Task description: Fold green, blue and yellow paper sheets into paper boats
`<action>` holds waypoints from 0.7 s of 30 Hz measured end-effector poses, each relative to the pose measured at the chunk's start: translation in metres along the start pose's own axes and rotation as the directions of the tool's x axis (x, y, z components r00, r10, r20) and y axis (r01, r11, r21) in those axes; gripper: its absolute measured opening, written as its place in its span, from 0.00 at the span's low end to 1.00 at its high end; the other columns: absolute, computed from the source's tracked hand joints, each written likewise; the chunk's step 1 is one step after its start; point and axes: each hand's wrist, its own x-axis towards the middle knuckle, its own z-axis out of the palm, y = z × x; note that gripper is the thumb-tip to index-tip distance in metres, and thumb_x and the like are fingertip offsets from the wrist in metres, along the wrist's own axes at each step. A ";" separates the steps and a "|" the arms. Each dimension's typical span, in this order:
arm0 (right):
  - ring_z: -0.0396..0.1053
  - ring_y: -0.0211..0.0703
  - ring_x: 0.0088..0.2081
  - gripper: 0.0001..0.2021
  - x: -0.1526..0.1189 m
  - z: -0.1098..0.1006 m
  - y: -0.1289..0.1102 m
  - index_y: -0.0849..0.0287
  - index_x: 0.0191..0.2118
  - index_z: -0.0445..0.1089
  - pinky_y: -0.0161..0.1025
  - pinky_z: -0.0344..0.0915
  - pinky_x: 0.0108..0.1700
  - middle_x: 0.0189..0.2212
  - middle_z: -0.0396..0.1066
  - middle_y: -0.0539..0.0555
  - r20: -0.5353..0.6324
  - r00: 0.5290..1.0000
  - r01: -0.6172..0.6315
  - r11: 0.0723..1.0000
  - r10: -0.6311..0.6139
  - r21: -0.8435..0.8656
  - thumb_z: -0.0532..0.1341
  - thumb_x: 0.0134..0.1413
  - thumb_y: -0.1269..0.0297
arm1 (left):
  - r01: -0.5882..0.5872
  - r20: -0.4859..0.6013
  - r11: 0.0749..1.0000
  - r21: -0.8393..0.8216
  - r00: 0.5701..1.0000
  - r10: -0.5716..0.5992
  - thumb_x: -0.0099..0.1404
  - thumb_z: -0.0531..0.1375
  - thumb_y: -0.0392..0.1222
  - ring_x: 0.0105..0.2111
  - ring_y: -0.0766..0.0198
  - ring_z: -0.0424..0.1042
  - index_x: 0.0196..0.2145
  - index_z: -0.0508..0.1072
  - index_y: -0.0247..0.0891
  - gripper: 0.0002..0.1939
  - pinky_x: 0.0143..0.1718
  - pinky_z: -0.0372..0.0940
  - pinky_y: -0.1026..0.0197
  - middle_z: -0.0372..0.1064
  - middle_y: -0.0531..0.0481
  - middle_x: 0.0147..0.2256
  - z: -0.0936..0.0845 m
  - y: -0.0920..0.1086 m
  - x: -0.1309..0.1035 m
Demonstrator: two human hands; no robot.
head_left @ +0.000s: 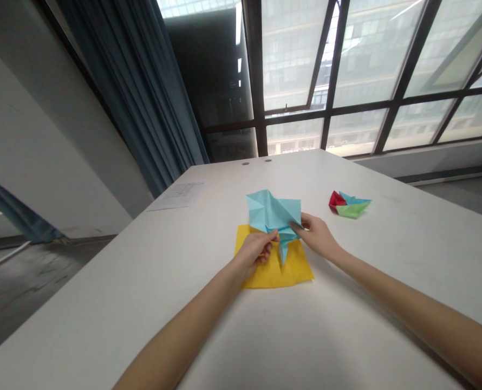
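A light blue sheet of origami paper, creased and partly folded, is held up in both hands above the table. My left hand pinches its lower edge near the middle, fingers curled. On the right side, my right hand grips the sheet's edge between thumb and fingers. A narrow pointed flap of the blue paper hangs down between the hands. Beneath lies a yellow sheet of paper flat on the table, partly covered by my left hand and the blue paper.
Folded paper pieces in red, blue and green sit together to the right on the white table. A printed sheet lies at the table's left edge. Two round holes mark the far end, before the windows and a blue curtain.
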 end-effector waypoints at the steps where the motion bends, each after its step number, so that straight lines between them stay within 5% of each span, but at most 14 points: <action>1: 0.67 0.41 0.31 0.07 -0.002 0.000 -0.005 0.57 0.31 0.69 0.35 0.65 0.33 0.30 0.71 0.51 0.013 1.000 0.019 1.000 -0.019 -0.012 0.57 0.46 0.62 | 0.014 -0.005 1.000 -0.020 1.000 -0.015 0.47 0.63 0.53 0.11 0.77 0.52 0.28 0.70 0.31 0.19 0.12 0.42 0.71 0.53 0.59 0.14 0.000 -0.001 0.001; 7: 0.67 0.39 0.30 0.07 -0.010 0.003 -0.016 0.57 0.32 0.69 0.34 0.64 0.31 0.31 0.71 0.51 0.057 0.998 0.036 0.999 -0.038 0.031 0.58 0.44 0.64 | 0.088 -0.009 0.969 -0.233 0.996 -0.093 0.47 0.62 0.39 0.11 0.78 0.49 0.21 0.61 0.35 0.11 0.12 0.39 0.71 0.52 0.61 0.14 0.000 -0.003 0.004; 11: 0.68 0.42 0.32 0.10 -0.005 0.005 -0.008 0.59 0.32 0.69 0.37 0.66 0.34 0.30 0.72 0.52 0.045 0.997 -0.063 0.986 0.057 0.152 0.59 0.45 0.59 | 0.025 -0.040 0.976 -0.216 0.999 -0.034 0.47 0.61 0.38 0.11 0.78 0.50 0.19 0.58 0.36 0.12 0.12 0.41 0.71 0.53 0.60 0.14 0.000 -0.001 0.001; 15: 0.71 0.45 0.32 0.12 0.003 0.000 -0.001 0.61 0.34 0.67 0.39 0.69 0.33 0.30 0.73 0.55 0.099 0.948 -0.311 0.816 0.303 0.487 0.60 0.45 0.59 | -0.071 -0.059 0.976 -0.206 0.996 0.060 0.46 0.58 0.37 0.12 0.77 0.52 0.18 0.59 0.35 0.09 0.12 0.43 0.72 0.54 0.59 0.14 -0.001 0.001 0.001; 21: 0.72 0.48 0.37 0.09 0.008 -0.010 0.000 0.63 0.37 0.66 0.41 0.70 0.39 0.35 0.74 0.60 0.176 0.886 -0.426 0.606 0.428 0.672 0.58 0.47 0.66 | -0.126 -0.084 0.930 -0.345 0.991 0.103 0.45 0.55 0.37 0.15 0.76 0.55 0.20 0.60 0.35 0.05 0.14 0.45 0.72 0.56 0.57 0.16 -0.003 0.001 0.005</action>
